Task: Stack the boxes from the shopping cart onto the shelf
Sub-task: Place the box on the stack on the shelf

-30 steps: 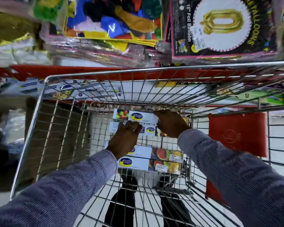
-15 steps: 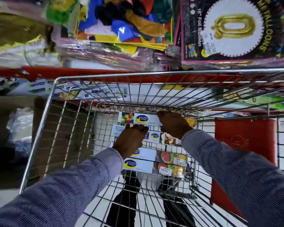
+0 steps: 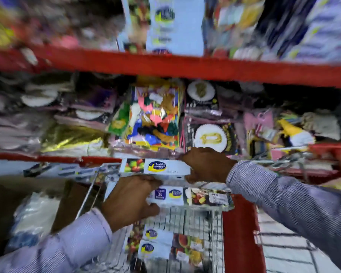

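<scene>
Above the wire shopping cart (image 3: pixel 195 219), left hand (image 3: pixel 130 201) and right hand (image 3: pixel 207 166) grasping two stacked boxes (image 3: pixel 165 168) before a red shelf (image 3: pixel 165 66), more boxes in the cart (image 3: pixel 161 245), view blurred.

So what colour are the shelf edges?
Red; the shelf edges show clearest in the head view.

Both arms reach forward, left hand (image 3: pixel 131 198) and right hand (image 3: pixel 207 166) fingers curled closed.
</scene>
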The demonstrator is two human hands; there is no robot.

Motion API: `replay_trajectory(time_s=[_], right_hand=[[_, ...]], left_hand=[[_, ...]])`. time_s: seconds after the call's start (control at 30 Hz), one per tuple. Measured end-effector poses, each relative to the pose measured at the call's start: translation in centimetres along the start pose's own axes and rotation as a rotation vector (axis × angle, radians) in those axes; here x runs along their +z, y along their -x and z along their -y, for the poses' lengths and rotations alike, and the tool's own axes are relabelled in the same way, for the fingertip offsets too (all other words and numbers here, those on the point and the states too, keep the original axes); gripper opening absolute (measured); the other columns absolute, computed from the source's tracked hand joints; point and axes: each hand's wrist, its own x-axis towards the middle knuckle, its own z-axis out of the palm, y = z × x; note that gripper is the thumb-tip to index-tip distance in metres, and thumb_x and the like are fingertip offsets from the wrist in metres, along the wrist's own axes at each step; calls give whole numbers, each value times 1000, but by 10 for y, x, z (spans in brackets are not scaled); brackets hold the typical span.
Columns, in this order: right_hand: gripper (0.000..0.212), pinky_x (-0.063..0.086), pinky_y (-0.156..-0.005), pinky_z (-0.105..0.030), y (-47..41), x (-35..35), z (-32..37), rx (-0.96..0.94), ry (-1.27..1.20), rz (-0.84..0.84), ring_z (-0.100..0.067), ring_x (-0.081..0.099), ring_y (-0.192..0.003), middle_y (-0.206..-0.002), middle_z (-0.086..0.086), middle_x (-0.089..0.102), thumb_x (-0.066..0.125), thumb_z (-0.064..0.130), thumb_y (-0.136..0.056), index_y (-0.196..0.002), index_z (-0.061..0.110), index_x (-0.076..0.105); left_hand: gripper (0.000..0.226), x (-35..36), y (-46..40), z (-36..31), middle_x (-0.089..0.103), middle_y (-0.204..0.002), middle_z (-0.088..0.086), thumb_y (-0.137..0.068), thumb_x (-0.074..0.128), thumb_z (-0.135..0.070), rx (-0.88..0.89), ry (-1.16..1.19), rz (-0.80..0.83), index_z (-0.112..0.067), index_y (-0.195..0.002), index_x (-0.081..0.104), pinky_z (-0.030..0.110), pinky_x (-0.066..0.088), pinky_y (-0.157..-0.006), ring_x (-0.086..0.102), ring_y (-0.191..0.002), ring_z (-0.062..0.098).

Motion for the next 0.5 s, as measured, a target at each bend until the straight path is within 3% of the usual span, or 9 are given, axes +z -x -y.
replay_trajectory(time_s=[0.1,0.2,0.33,0.43,0.5], right_hand=[[51,48,-76,-34,30,-84,3,-14,61,-79,-31,64,-106,-114,-13,69,71,42,-83,-124,14,58],[49,41,-67,-30,60,-158,3,4,90,-141,-29,64,-99,-107,-9,71,73,42,-83,-123,17,59],[42,47,-69,-28,88,-234,0,-2,64,-260,-20,65,-85,-104,-4,74,74,38,-84,-120,20,64],[47,50,-75,-28,100,-268,-6,45,77,-322,-15,62,-84,-111,-5,72,75,36,-84,-124,16,61],[52,55,-86,-37,102,-286,-14,61,82,-350,-22,65,-95,-119,-9,70,75,36,-84,-128,12,59]], left_hand=[[70,-67,6,-17,74,-115,-16,-53,70,-64,33,-27,-140,-41,-119,62,26,60,-76,69,-102,9],[76,-127,10,-33,73,-116,-18,-48,64,-64,29,-44,-222,-45,-121,61,25,57,-77,69,-102,9],[73,-190,2,-49,74,-112,-15,-50,62,-67,29,-106,-307,-41,-118,65,32,57,-81,69,-102,12],[72,-223,-6,-54,73,-113,-17,-51,61,-69,46,-114,-366,-44,-119,64,31,55,-82,68,-103,10],[73,-245,-14,-57,72,-116,-17,-53,62,-67,53,-112,-382,-44,-122,63,29,53,-85,66,-107,9]])
